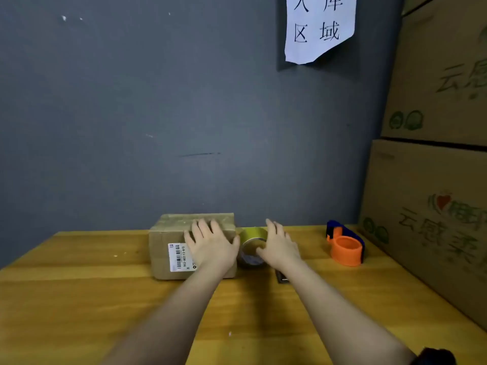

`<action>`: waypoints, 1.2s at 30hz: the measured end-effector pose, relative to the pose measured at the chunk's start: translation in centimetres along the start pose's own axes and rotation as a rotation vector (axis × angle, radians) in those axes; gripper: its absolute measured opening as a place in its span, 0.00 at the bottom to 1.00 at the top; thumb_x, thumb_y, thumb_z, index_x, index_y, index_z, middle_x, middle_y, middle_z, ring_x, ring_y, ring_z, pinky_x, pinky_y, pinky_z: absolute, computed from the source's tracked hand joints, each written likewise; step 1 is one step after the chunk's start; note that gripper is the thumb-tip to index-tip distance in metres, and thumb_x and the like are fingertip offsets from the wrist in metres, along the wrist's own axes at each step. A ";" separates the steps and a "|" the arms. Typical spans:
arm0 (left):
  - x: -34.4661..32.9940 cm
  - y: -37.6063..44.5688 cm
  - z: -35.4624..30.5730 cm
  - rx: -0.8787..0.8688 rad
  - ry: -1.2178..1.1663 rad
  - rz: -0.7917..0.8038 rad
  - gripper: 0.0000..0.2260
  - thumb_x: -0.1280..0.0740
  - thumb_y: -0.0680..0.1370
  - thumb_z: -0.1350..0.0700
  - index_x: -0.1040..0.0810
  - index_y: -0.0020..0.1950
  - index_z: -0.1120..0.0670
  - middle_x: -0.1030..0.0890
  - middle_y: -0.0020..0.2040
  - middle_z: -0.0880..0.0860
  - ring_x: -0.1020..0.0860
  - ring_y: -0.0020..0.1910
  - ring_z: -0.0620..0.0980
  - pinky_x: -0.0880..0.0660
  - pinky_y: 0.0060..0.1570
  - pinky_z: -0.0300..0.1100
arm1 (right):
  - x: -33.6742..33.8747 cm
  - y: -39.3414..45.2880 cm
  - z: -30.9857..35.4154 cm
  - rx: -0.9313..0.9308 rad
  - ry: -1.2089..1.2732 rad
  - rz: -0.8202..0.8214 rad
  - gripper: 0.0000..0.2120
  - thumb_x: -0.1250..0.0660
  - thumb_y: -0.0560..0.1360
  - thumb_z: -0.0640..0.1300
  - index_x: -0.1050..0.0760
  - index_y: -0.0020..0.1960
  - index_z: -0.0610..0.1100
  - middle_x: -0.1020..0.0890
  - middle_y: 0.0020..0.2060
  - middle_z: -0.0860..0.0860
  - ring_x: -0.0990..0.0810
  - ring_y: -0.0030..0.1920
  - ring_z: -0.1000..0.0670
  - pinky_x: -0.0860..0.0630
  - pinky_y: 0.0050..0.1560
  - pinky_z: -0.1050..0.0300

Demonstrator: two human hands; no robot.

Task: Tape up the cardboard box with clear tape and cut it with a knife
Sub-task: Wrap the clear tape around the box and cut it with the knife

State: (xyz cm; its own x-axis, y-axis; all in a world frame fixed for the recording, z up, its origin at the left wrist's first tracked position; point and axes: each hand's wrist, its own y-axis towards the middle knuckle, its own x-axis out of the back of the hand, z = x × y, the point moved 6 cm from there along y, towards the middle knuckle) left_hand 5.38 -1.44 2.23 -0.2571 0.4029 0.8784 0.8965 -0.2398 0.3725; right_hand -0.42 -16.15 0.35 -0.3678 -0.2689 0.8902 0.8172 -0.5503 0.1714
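- While flat on the cardboard box [168, 248], left hand [210, 245] spread open, pressing only, gripping nothing.
- Right hand [279, 245] grip loosely curled over tape roll [251, 250]; firm hold or mere touch, cannot tell.
- Box on wooden surface [79, 299] near back wall, roll touching its right side.
- Dark object [282, 277] under right wrist, maybe the knife, unclear.
- Orange dispenser [346, 248] well apart, right.
- Risk: box sliding if press eases during tape pull; tape sticking crooked; wrist catching blade.
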 end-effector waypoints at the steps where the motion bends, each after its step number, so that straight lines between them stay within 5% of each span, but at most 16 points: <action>1: 0.2 0.1 0.3 -0.004 0.017 -0.029 0.31 0.43 0.75 0.37 0.39 0.71 0.56 0.39 0.74 0.59 0.44 0.75 0.58 0.48 0.73 0.55 | 0.0 0.3 0.0 0.005 0.016 0.007 0.39 0.33 0.74 0.50 0.53 0.77 0.50 0.45 0.77 0.48 0.41 0.74 0.43 0.37 0.70 0.43; 8: 0.0 0.6 1.6 -0.093 -0.031 -0.222 0.25 0.35 0.70 0.42 0.25 0.59 0.59 0.25 0.63 0.61 0.29 0.65 0.61 0.37 0.68 0.57 | 0.1 0.9 -0.2 0.129 -0.031 -0.013 0.28 0.33 0.73 0.46 0.39 0.71 0.50 0.31 0.68 0.48 0.30 0.66 0.44 0.28 0.61 0.49; 14: -0.1 1.0 3.8 -0.230 -0.202 -0.132 0.32 0.48 0.68 0.39 0.30 0.67 0.52 0.30 0.70 0.52 0.38 0.72 0.53 0.44 0.73 0.51 | 1.5 -2.5 1.0 0.218 -0.230 -0.080 0.27 0.34 0.69 0.58 0.32 0.64 0.49 0.27 0.61 0.51 0.25 0.59 0.47 0.24 0.53 0.51; 19: -0.2 1.3 5.4 -0.342 -0.417 0.084 0.31 0.46 0.69 0.43 0.36 0.72 0.45 0.38 0.75 0.44 0.48 0.76 0.48 0.45 0.74 0.50 | 1.1 -6.8 2.5 0.166 -0.047 -0.068 0.24 0.35 0.68 0.63 0.34 0.56 0.51 0.25 0.54 0.53 0.23 0.54 0.48 0.26 0.46 0.53; 25: -0.6 1.7 4.9 -0.332 -0.715 0.241 0.22 0.50 0.74 0.50 0.33 0.68 0.47 0.36 0.74 0.47 0.49 0.76 0.48 0.50 0.75 0.48 | -0.8 -10.0 3.1 0.054 0.134 -0.047 0.27 0.33 0.66 0.66 0.38 0.55 0.52 0.19 0.50 0.51 0.20 0.51 0.47 0.25 0.43 0.54; 29: -1.2 2.0 4.4 -0.371 -0.699 0.201 0.25 0.54 0.76 0.38 0.30 0.67 0.43 0.32 0.70 0.44 0.43 0.74 0.46 0.50 0.75 0.49 | -2.3 -11.8 2.8 -0.018 0.332 -0.068 0.28 0.31 0.64 0.66 0.39 0.54 0.53 0.21 0.51 0.51 0.22 0.53 0.48 0.22 0.48 0.48; 36: -1.0 2.0 4.1 -0.401 -0.707 0.128 0.15 0.46 0.81 0.48 0.24 0.62 0.44 0.26 0.63 0.45 0.35 0.68 0.48 0.43 0.71 0.47 | -3.7 -13.7 2.9 -0.076 0.613 -0.031 0.29 0.27 0.65 0.59 0.43 0.53 0.53 0.27 0.43 0.57 0.23 0.42 0.51 0.22 0.47 0.46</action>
State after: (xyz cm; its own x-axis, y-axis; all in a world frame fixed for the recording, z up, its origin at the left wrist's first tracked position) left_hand 8.87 1.29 0.89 0.2461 0.7803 0.5749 0.6722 -0.5647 0.4787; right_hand -9.01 -5.30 -4.06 -0.5973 -0.6448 0.4770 0.7765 -0.6137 0.1428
